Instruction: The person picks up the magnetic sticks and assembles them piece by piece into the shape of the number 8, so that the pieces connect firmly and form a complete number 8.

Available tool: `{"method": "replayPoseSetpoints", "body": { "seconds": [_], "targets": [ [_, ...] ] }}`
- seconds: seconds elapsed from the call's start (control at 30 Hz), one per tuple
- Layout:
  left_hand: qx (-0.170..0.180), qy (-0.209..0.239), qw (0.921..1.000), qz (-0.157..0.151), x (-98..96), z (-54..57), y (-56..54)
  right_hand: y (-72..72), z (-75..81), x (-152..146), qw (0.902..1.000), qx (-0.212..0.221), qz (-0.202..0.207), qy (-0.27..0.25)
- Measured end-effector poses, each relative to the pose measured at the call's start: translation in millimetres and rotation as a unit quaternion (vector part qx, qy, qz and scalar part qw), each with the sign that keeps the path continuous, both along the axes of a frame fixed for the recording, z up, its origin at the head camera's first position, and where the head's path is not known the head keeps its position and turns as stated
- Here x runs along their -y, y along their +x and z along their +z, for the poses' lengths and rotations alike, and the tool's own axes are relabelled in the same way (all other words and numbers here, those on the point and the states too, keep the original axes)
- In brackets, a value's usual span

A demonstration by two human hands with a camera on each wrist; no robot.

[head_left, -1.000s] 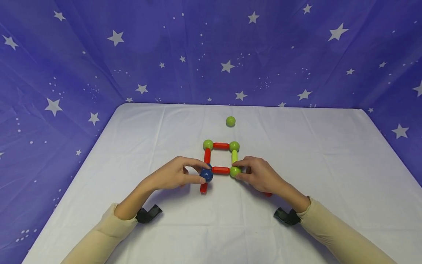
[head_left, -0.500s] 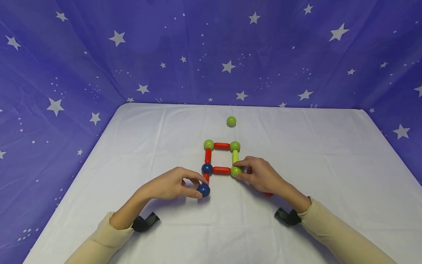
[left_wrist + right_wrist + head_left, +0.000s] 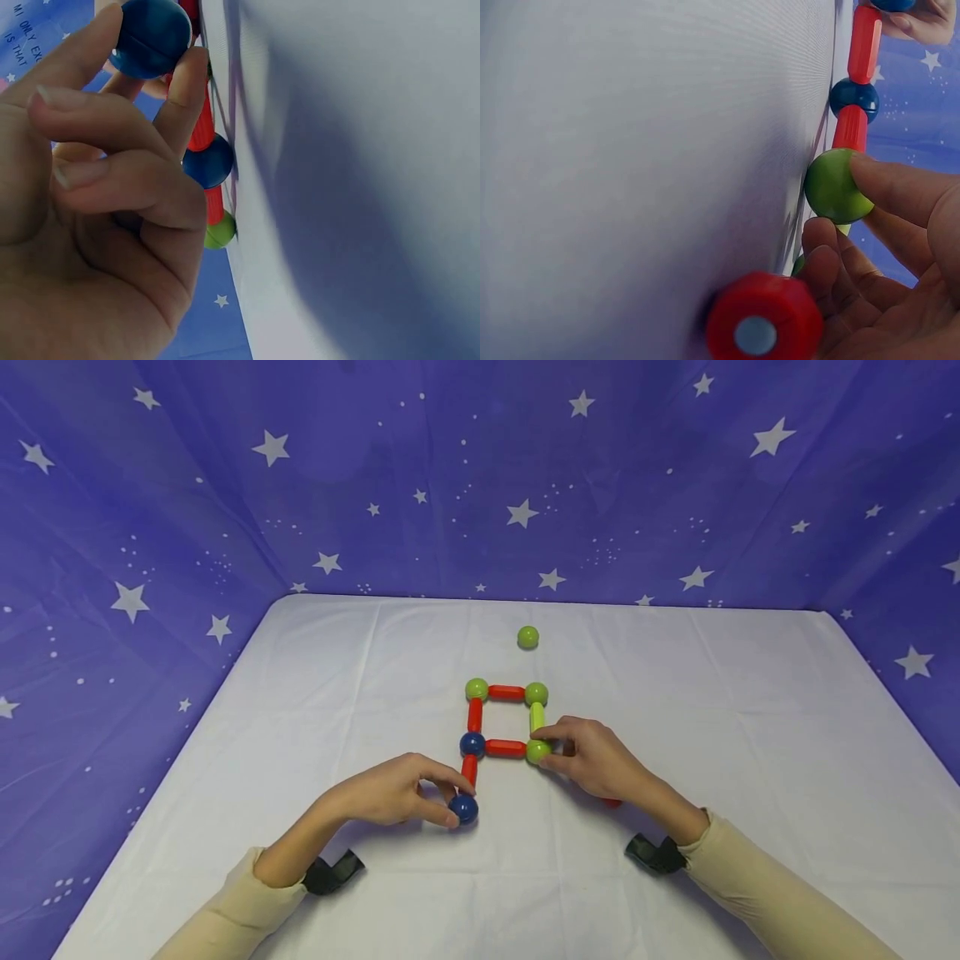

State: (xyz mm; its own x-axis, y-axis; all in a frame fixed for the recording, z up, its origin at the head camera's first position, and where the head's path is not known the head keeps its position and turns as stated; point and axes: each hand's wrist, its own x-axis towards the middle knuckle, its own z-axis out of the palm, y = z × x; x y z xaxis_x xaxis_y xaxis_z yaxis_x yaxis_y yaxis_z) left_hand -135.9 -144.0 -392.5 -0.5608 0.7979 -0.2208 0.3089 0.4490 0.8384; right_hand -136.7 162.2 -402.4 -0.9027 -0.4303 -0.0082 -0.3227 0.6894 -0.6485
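Observation:
On the white cloth lies a square of magnetic rods and balls. Three sides are red rods (image 3: pixel 506 749); the right side is a yellow-green rod (image 3: pixel 537 716). A blue ball (image 3: pixel 472 744) forms its near left corner, from which another red rod (image 3: pixel 469 770) points toward me. At that rod's near end my left hand (image 3: pixel 393 789) pinches a second blue ball (image 3: pixel 467 811) between thumb and fingers. My right hand (image 3: pixel 588 756) pinches the green ball (image 3: pixel 834 187) at the near right corner. Green balls (image 3: pixel 477 690) make the far corners.
A loose green ball (image 3: pixel 528 637) sits beyond the square. A separate red rod (image 3: pixel 761 319) lies by my right hand, mostly hidden under it in the head view. A purple starred cloth (image 3: pixel 480 485) stands behind the table.
My left hand has moved toward me with its blue ball, from beside the corner ball to the near end of the red rod. My right hand has stayed on the green ball.

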Motion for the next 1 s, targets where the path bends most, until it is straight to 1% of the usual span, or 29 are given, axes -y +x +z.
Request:
{"method": "replayPoseSetpoints", "body": {
  "seconds": [0.13,0.27,0.43,0.7,1.0],
  "targets": [
    [-0.009,-0.007,0.9999,0.003,-1.4,-1.6,1.4,-0.8,-0.4,-0.2,1.0,-0.004,0.006,-0.002],
    [-0.021,-0.012,0.9997,0.005,-2.3,-2.8,2.5,-1.6,-0.3,-0.1,1.0,-0.002,0.005,0.002],
    [-0.029,-0.014,0.9995,0.004,-4.3,-5.1,2.8,-0.9,0.2,0.5,1.0,0.001,0.002,0.005],
    [-0.025,-0.017,0.9995,0.009,-7.7,-6.9,4.7,-0.6,-0.3,-0.1,1.0,-0.002,0.004,0.002],
    [-0.025,-0.016,0.9995,0.013,-7.5,-6.1,6.7,0.1,-0.1,-0.2,1.0,-0.002,0.001,0.005]
  ]
}}
